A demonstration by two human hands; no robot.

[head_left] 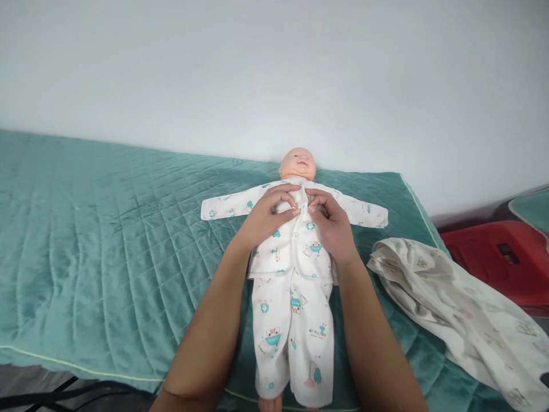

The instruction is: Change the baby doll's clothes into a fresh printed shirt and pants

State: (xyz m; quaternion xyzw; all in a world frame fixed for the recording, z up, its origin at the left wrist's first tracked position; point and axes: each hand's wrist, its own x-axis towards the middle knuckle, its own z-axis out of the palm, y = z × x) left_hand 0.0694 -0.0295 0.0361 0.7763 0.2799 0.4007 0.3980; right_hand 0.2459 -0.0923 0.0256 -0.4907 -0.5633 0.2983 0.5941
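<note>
A baby doll [297,162] lies on its back, its arms spread sideways inside long sleeves. It wears a white pajama top [274,243] with a teal and pink print, and matching pajama pants [270,332]. My left hand [277,207] pinches the top's front edge at the chest. Opposite it, my right hand [328,214] grips the other front edge, the fingertips of both hands nearly meeting. Below them, a button [295,236] shows on the front placket. Whether a button sits between my fingers is hidden.
A teal quilted cover [120,246] lies under the doll, against a pale wall [240,74]. To the right is a crumpled white printed cloth [454,303], hanging over the edge. Beyond it stands a red plastic chair [493,257]. A dark cable [77,392] runs at the lower left.
</note>
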